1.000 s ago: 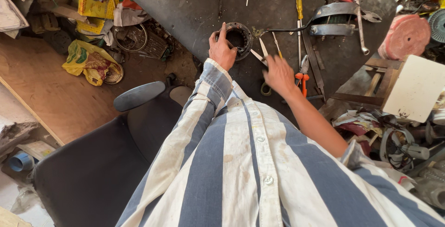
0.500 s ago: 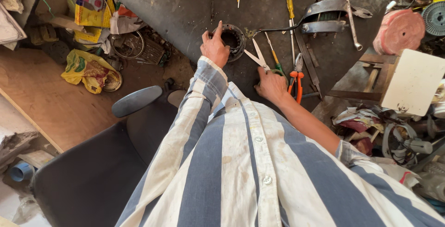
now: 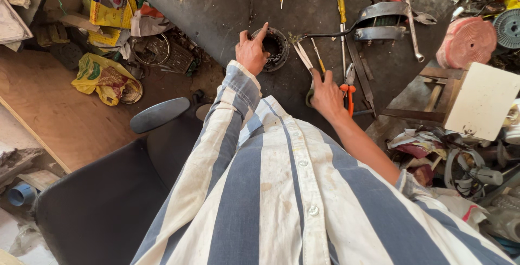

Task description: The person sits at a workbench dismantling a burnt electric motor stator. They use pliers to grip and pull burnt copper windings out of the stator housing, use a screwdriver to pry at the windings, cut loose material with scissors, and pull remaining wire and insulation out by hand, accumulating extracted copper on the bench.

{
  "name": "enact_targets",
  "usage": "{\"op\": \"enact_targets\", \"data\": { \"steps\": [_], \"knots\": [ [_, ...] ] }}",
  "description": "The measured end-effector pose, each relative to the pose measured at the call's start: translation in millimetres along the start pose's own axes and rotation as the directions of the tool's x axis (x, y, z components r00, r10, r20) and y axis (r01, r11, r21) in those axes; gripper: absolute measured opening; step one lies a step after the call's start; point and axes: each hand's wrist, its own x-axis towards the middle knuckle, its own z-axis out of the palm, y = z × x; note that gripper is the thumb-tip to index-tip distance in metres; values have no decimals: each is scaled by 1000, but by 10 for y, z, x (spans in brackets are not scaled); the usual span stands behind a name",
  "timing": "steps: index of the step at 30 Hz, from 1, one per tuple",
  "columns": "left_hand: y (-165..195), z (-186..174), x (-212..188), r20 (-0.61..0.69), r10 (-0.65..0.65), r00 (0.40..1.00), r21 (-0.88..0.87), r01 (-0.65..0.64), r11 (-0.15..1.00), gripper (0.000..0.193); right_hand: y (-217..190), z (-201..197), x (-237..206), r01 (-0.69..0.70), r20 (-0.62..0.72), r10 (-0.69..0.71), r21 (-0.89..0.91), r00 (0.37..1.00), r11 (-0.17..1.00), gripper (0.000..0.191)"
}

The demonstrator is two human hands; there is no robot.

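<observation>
I see my left hand resting on the near rim of the round black motor housing, fingers loosely spread, forefinger pointing up past its edge, much as half a second ago. My right hand has dropped toward me from the housing and now curls around the handles of the scissors, whose blades point back at the housing. Right of the housing lie the yellow-handled screwdriver and orange-handled pliers, unmoved on the dark workbench.
</observation>
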Motion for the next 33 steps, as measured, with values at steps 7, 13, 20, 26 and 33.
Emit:
{"op": "enact_targets", "data": {
  "steps": [7,13,20,26,33],
  "knots": [
    [0,43,-114,-105,-30,994,-84,21,996,84,270,-159,73,-429,383,199,742,902,515,96],
    [-64,38,-113,-84,-31,996,-219,12,976,75,558,-219,-160,-563,552,-111,807,826,-177,77],
    [-50,73,-145,-97,-108,989,-314,72,947,73,259,-247,-382,-620,527,-326,682,785,-388,72],
    [-19,76,-180,-153,-116,981,-328,60,943,76,3,-464,-257,-559,503,-306,819,808,-129,74],
    [28,51,-214,-146,-181,973,-368,116,922,80,-54,-585,-27,-638,597,-340,770,727,-10,68]
  ]
}}
